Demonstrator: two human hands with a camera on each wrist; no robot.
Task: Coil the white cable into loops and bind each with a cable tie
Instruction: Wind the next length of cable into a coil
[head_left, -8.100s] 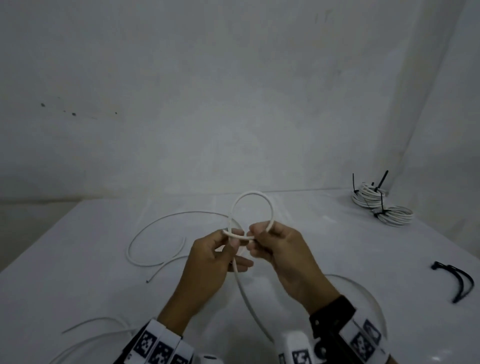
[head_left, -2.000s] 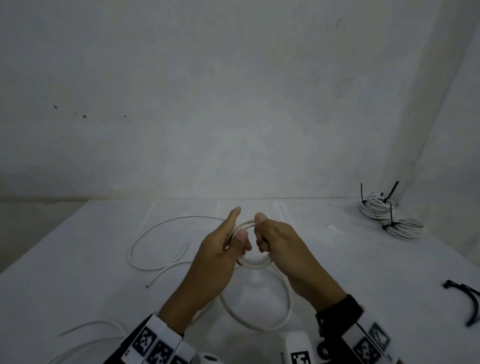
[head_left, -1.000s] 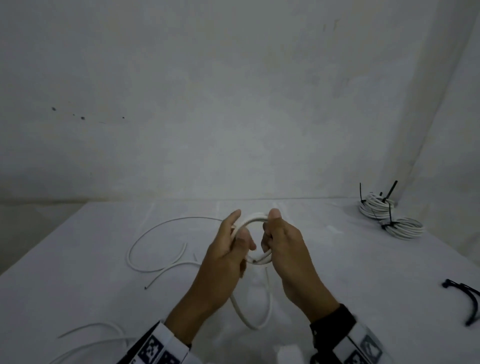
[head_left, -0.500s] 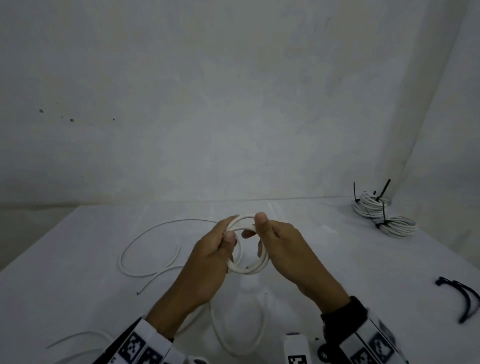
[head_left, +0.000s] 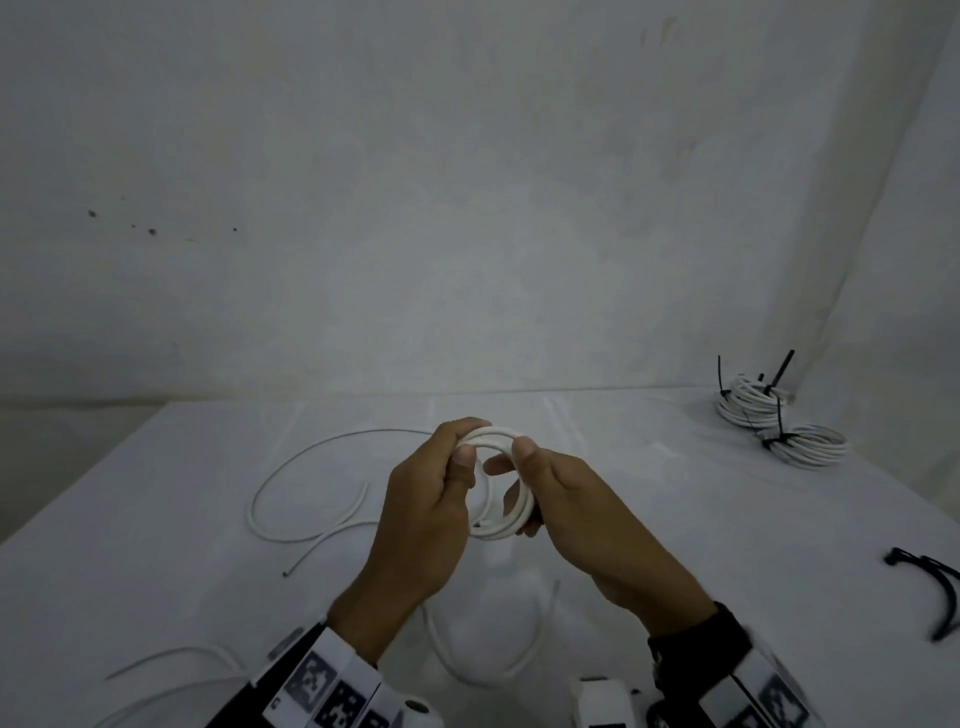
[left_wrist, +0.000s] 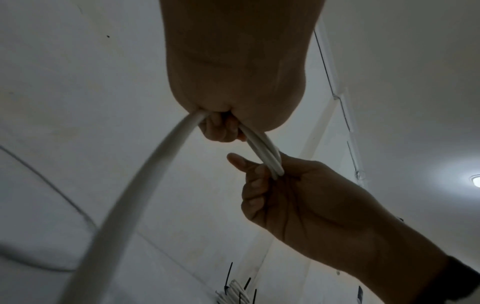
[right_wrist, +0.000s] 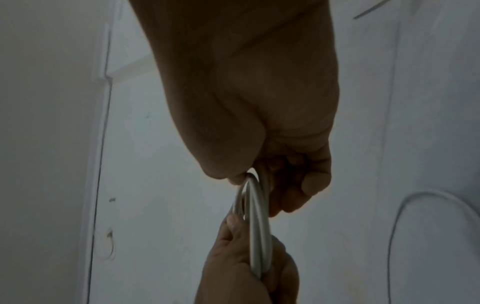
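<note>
A small coil of white cable (head_left: 511, 512) of a few turns hangs in the air over the table's middle, held between both hands. My left hand (head_left: 441, 478) pinches its left side, thumb on top. My right hand (head_left: 540, 478) grips the right side, thumb pressed on the top arc. The loose tail of cable (head_left: 524, 660) drops below the hands and curves over the table. In the left wrist view the tail (left_wrist: 145, 185) runs out of my left fist and the coil turns (left_wrist: 265, 154) pass into the right hand. The right wrist view shows the coil (right_wrist: 255, 226) edge-on between both hands.
Two bound white coils (head_left: 779, 421) with black ties lie at the far right corner. Loose black cable ties (head_left: 930, 587) lie at the right edge. More white cable (head_left: 291, 499) curves on the table at left, and further strands (head_left: 171, 660) at lower left. White wall behind.
Since the first frame a single loop has become a coil of a few turns. In the last second the hanging tail has shortened and the right thumb has shifted along the top of the coil.
</note>
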